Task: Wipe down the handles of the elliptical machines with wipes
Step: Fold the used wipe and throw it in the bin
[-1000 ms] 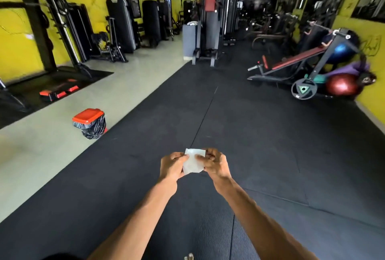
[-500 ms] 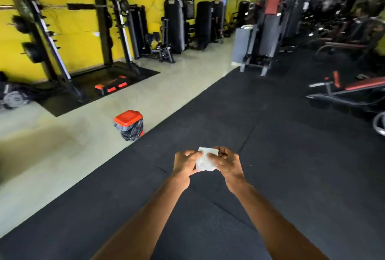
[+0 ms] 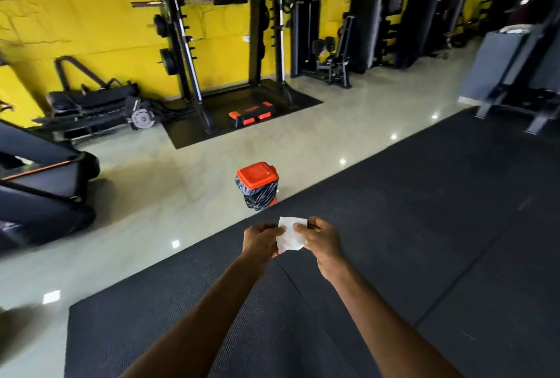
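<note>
Above the black textured rubber floor mat [image 3: 424, 226], a small white crumpled wipe [image 3: 290, 233] sits pinched between both hands, the left hand [image 3: 261, 240] gripping its left edge and the right hand [image 3: 319, 238] its right. Just beyond them, an orange-lidded bin lined with a black bag [image 3: 257, 185] stands on the glossy beige floor [image 3: 151, 211] beside the mat's edge.
</note>
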{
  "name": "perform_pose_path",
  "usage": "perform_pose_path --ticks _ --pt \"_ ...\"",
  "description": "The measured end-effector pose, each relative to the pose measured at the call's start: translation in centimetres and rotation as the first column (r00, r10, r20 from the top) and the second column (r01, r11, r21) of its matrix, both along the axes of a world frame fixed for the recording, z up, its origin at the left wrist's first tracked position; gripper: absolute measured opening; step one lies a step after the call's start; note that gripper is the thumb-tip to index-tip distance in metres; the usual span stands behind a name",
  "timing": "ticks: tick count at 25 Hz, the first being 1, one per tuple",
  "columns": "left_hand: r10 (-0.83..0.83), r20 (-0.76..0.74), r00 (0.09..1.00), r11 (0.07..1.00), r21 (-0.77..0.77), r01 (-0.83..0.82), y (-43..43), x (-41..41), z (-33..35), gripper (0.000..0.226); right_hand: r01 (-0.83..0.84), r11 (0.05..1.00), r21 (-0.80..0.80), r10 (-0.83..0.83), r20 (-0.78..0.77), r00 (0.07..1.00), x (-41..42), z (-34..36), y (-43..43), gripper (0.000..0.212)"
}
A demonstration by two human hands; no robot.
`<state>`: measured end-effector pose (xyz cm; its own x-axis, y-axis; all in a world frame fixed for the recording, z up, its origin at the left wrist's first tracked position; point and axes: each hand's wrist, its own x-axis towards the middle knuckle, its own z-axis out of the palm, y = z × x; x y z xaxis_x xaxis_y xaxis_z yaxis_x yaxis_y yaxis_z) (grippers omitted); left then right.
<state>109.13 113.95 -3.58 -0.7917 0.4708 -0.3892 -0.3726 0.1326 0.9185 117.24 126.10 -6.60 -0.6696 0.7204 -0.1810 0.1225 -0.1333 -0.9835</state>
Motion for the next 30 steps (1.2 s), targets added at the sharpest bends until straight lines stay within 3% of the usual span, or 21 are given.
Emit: perform_pose_path --ticks 4,7,11,14,20,26,30 --pt "0.062 0.042 0.997 0.998 0.004 -0.062 2.8 -9.5 -1.8 0.010 -0.094 0.995 -0.044 0.095 0.034 0.995 -10.6 -1.8 3.8 0.011" --pt "0.105 0.064 0.992 0.994 0.006 -0.106 5.0 -19.1 -4.4 0.011 -0.130 0.991 -0.035 0.132 0.049 0.990 -20.8 -3.9 6.3 0.027" --pt "0.147 0.081 0.986 0.989 -0.008 -0.147 8.1 -33.4 -6.5 0.014 -0.174 0.985 0.018 0.172 0.083 0.982 -35.4 -6.3 9.2 0.018" --pt "0.166 0.150 0.975 0.986 -0.010 -0.166 10.2 -45.1 -6.5 0.008 -0.165 0.985 -0.044 0.169 0.088 0.982 -46.5 -6.3 11.3 0.012" --pt "0.110 0.174 0.979 0.993 -0.073 -0.098 17.4 -63.5 -6.5 0.015 -0.125 0.985 -0.120 0.136 0.082 0.987 -64.2 -6.5 17.4 0.026" --pt "0.021 0.164 0.986 0.985 -0.174 0.008 27.6 -81.9 -10.7 0.004 -0.082 0.992 -0.091 0.091 0.101 0.991 -82.0 -11.0 26.4 0.005" --pt "-0.064 0.154 0.986 0.949 -0.295 0.107 35.1 -93.8 -13.7 0.006 0.017 0.987 -0.157 0.002 0.118 0.993 -92.1 -14.5 33.3 0.008"
